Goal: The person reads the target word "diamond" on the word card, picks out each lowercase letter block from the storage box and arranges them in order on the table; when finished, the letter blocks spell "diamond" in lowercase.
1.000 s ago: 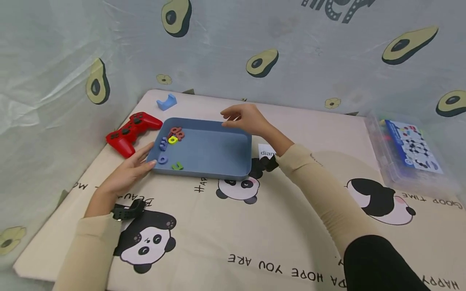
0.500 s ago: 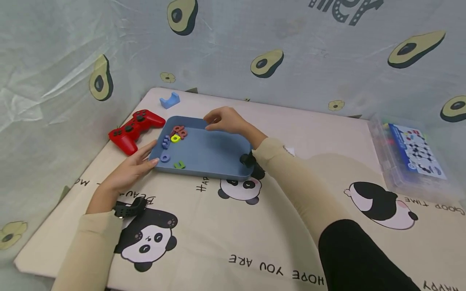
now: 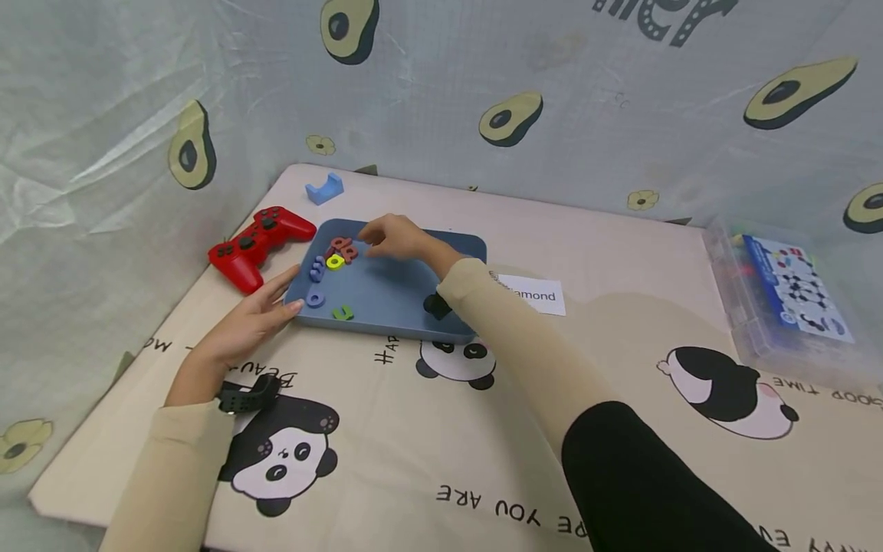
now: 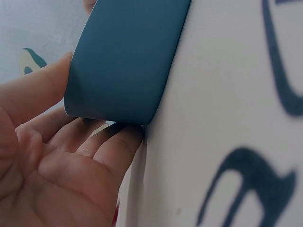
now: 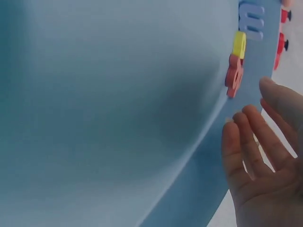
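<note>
Letters (image 3: 335,262) near right hand (image 3: 396,237); card (image 3: 541,294) only in head view

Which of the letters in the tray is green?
The U-shaped green letter, lying by the near edge of the tray; the other letters are reddish, yellow or bluish-purple.

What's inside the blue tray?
The tray holds a blue m, a blue o, a yellow letter, bunched red letters and a green letter. In the head view, the right hand and sleeve cover part of its floor. Anything beneath the red letters is hidden.
</note>
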`<state>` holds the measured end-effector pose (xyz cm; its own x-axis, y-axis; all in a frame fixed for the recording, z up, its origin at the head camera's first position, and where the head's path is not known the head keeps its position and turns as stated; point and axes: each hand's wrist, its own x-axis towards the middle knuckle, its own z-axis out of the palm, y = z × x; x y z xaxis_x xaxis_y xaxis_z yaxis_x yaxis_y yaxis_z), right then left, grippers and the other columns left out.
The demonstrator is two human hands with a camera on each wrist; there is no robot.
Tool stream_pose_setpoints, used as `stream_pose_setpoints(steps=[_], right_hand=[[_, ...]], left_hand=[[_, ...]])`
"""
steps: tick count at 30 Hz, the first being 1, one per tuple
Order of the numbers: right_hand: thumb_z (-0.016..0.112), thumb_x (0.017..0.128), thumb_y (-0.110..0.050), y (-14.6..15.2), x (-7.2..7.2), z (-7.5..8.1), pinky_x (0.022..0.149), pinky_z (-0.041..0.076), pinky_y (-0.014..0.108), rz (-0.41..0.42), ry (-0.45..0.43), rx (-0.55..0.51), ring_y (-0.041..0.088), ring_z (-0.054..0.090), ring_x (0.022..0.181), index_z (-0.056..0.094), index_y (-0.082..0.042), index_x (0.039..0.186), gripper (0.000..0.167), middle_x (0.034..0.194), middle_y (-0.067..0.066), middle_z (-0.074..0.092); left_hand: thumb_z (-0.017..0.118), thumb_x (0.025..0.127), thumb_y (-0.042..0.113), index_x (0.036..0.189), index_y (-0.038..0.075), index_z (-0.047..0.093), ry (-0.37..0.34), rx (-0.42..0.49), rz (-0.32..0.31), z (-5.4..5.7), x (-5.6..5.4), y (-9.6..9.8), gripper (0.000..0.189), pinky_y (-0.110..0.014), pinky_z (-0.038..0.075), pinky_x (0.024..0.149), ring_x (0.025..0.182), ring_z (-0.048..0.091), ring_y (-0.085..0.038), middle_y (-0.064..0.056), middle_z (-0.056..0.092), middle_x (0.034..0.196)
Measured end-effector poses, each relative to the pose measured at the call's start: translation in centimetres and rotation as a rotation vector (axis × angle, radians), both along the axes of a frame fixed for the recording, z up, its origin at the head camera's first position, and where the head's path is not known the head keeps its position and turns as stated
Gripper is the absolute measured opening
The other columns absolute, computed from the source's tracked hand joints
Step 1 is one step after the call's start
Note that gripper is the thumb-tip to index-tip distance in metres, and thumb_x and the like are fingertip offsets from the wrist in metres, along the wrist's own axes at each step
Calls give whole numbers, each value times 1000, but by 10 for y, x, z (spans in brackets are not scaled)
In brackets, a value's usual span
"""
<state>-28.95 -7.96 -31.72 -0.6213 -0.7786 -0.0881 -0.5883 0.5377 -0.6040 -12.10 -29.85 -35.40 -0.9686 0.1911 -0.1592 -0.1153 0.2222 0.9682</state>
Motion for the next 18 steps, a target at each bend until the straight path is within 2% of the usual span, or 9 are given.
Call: stream_pose_setpoints(steps=[7,10,13,18], right_hand=[[59,94,-12,-16,0,-4,97,41,26,59,60,151,19,48,119,53,-8,135,42,132,9,53],[58,95,-12,-22,-1,-9,96,40,27,91,90,210,18,47,115,50,-12,139,45,135,7,50],[58,95,-11,-26,0,-12,97,38,26,112,113,228,18,45,115,49,-13,140,46,138,6,48],[56,96,-8,-33,2,-12,106,32,27,135,142,239,19,41,125,52,-12,138,43,140,9,46]], left_hand=[[48,100,11,153,10,2,8,21,-13,0,0,1,70,-48,19,107,141,4,-37,-15,-5,157],[47,100,9,153,10,2,7,30,-11,-1,0,1,70,-48,19,107,141,4,-37,-14,-6,157],[47,100,9,153,11,3,0,27,0,-1,0,1,70,-47,20,108,141,5,-36,-14,-5,157],[48,100,9,153,13,4,-6,24,10,0,0,0,70,-48,19,108,141,5,-36,-13,-5,157]])
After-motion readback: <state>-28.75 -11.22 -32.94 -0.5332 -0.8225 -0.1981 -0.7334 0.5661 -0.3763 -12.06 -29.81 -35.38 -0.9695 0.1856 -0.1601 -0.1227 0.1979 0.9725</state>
